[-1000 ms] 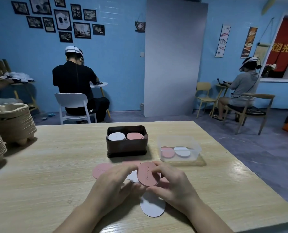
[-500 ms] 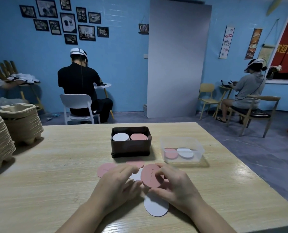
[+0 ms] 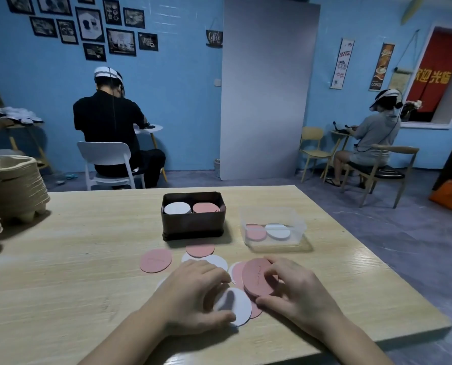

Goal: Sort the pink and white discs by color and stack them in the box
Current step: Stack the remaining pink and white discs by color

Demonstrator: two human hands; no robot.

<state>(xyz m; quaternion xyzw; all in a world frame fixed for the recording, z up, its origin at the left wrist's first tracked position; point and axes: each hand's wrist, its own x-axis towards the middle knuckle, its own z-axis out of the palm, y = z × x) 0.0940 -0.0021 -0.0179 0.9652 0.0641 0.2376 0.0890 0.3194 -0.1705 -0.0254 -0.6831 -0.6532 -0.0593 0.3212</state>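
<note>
A dark box [image 3: 193,227] stands mid-table with a white stack [image 3: 177,208] on its left and a pink stack [image 3: 206,207] on its right. Loose discs lie in front of it: a pink disc [image 3: 156,260], another pink disc [image 3: 200,250] and a white disc [image 3: 215,262]. My right hand [image 3: 296,293] pinches a tilted stack of pink discs [image 3: 258,280] by its edges. My left hand [image 3: 193,296] holds a white disc [image 3: 235,305] just above the table, thumb under its near edge. More discs lie partly hidden under my hands.
A clear plastic tub [image 3: 272,219] right of the box holds a pink and a white disc. Stacked pulp trays [image 3: 14,185] sit at the table's left edge. The table's near edge [image 3: 325,346] runs right below my right wrist. People sit at small tables behind.
My hands have parted. The pink stack stays in my right hand, shifted a little right. My left hand moved down and took hold of the white disc near the front edge.
</note>
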